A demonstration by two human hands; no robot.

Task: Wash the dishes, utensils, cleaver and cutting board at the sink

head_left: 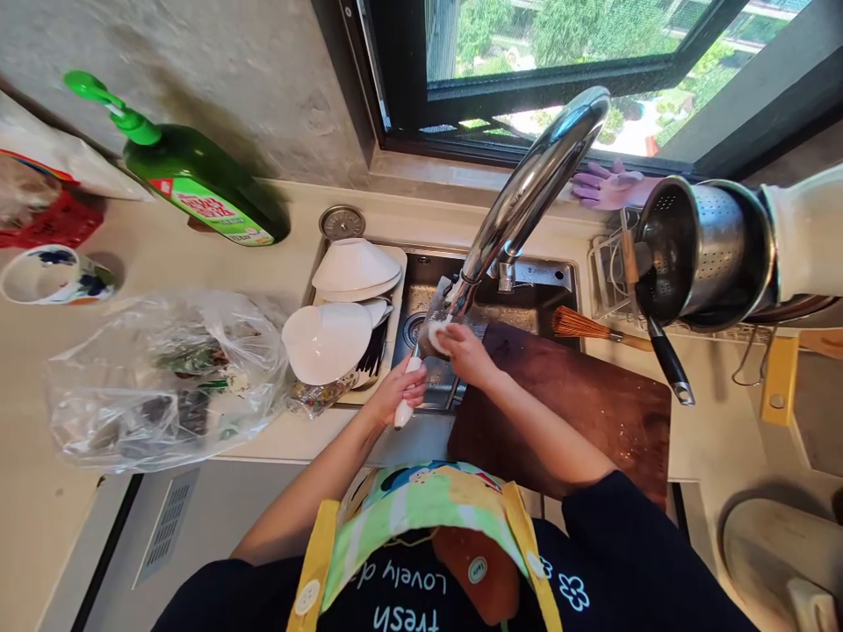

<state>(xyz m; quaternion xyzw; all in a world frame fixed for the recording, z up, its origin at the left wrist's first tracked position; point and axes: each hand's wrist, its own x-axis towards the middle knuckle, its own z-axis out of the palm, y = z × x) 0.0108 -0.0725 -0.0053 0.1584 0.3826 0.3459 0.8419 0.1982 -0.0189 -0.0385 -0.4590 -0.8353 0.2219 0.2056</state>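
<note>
My left hand (395, 391) is wrapped round the white handle of a knife (407, 408), low over the front of the sink. The wide blade points away from me, up under the faucet (527, 189). My right hand (469, 355) presses a small white scrubbing pad (438, 335) against the blade. Its fingers are closed on the pad. Part of the blade is hidden behind the pad and the faucet head. Below lies the steel sink (553, 303), its basin wet.
A brown cutting board (572, 412) lies across the sink's right side. White bowls (329, 342) fill a tray at left, beside a plastic bag (171, 377) and a green soap bottle (204, 189). On the right stand stacked pots (708, 250) and a bamboo brush (583, 325).
</note>
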